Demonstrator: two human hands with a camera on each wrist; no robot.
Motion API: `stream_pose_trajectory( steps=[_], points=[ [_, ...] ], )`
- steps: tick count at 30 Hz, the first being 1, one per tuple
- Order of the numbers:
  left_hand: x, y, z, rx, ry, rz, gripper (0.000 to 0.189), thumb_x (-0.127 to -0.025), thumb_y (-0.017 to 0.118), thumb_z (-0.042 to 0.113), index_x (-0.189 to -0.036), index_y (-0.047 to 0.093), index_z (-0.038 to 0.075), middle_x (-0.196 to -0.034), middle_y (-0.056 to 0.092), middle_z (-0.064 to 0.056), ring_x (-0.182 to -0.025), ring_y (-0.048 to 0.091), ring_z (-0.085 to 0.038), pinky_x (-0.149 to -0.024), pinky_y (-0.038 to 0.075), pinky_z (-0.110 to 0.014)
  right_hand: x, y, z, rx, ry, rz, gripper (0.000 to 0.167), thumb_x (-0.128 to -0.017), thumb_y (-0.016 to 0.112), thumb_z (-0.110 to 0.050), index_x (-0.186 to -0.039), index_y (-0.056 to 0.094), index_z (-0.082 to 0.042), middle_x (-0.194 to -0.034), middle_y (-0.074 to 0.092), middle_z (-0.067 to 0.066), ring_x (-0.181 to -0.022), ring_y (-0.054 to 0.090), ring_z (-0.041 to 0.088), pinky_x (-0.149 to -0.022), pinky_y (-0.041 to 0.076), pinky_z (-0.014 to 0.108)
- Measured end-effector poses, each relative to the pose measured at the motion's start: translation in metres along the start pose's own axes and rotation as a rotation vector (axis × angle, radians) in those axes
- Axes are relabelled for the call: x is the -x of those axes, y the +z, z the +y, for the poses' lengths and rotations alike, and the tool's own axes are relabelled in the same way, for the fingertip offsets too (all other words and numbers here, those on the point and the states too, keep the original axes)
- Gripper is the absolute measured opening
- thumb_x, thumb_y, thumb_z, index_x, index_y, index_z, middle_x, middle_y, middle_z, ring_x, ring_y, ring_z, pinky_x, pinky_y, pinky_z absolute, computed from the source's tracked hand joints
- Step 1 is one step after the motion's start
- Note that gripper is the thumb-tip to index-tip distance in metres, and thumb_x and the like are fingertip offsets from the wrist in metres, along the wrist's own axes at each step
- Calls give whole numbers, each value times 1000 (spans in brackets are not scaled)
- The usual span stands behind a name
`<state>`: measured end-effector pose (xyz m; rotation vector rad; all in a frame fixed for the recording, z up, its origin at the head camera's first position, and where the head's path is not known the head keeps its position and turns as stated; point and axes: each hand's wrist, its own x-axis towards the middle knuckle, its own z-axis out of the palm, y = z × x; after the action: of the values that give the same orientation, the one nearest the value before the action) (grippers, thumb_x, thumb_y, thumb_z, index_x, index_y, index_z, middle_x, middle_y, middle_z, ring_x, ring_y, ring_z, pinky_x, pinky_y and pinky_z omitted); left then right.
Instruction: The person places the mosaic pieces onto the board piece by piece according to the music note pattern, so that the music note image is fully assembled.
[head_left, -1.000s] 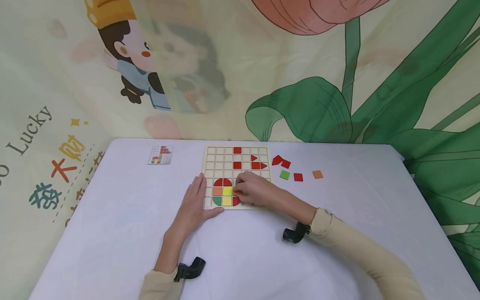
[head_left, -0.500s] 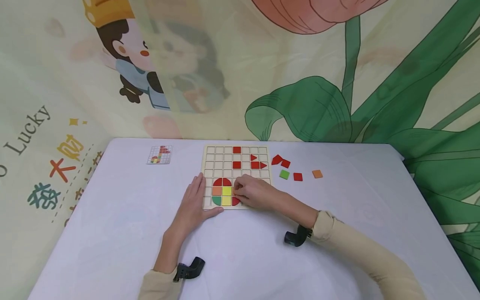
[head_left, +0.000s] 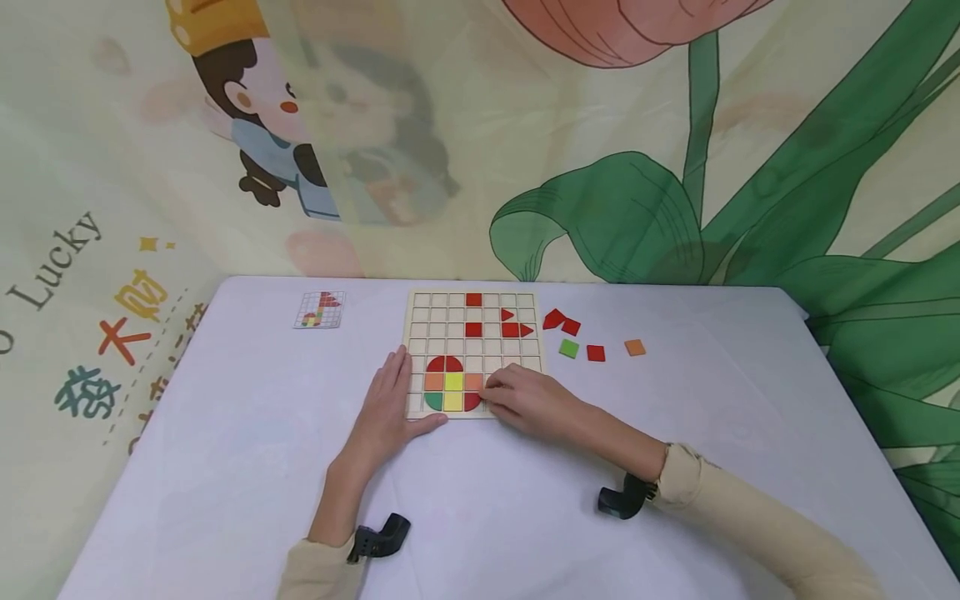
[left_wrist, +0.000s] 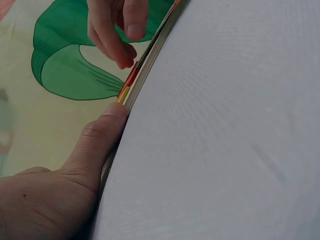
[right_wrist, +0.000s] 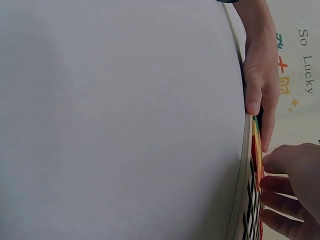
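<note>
A wooden grid board [head_left: 429, 317] lies on the table. On its lower left, red quarter-round pieces [head_left: 446, 364] top a cluster with yellow squares [head_left: 453, 392], two orange squares [head_left: 473, 382], a green quarter-round piece [head_left: 434, 402] and a red quarter-round piece [head_left: 471, 402]. My left hand [head_left: 384, 408] rests at the board's left corner, fingers straight along its side and thumb on the front edge. Close beside the lower red piece is my right hand [head_left: 536, 402], its fingertips at the board. In the right wrist view its thumb and fingers [right_wrist: 281, 201] are spread apart, holding nothing.
Right of the board lie loose red pieces [head_left: 554, 319], a light green square [head_left: 569, 348], a red square [head_left: 596, 353] and an orange square [head_left: 635, 347]. A small pattern card [head_left: 319, 309] lies at the back left. Several red pieces [head_left: 474, 330] sit higher on the board.
My right hand has moved right and toward me, off the right-hand orange square, which now shows in its cell. The left hand stays at the board's corner.
</note>
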<state>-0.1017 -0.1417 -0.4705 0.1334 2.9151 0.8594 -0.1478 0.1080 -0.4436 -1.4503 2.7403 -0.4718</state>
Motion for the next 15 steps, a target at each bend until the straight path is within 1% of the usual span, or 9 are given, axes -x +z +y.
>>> stream_pose_trajectory(
  steps=[9, 15],
  points=[
    [-1, 2, -1, 5, 5, 8, 111, -76, 79, 46, -155, 14, 4, -165, 9, -12, -152, 8, -32, -119, 28, -52, 15, 1, 4, -14, 34, -3, 28, -90, 69, -23, -117, 71, -19, -110, 68, -3, -102, 61, 11, -85, 55, 22],
    [-1, 3, -1, 8, 2, 10, 110, -76, 79, 45, -155, 14, 5, -165, 8, -11, -152, 8, -31, -119, 27, -52, 23, -11, 8, 9, 80, 22, 30, -88, 70, -21, -118, 70, -17, -110, 68, -1, -102, 61, 13, -83, 56, 25]
  ],
)
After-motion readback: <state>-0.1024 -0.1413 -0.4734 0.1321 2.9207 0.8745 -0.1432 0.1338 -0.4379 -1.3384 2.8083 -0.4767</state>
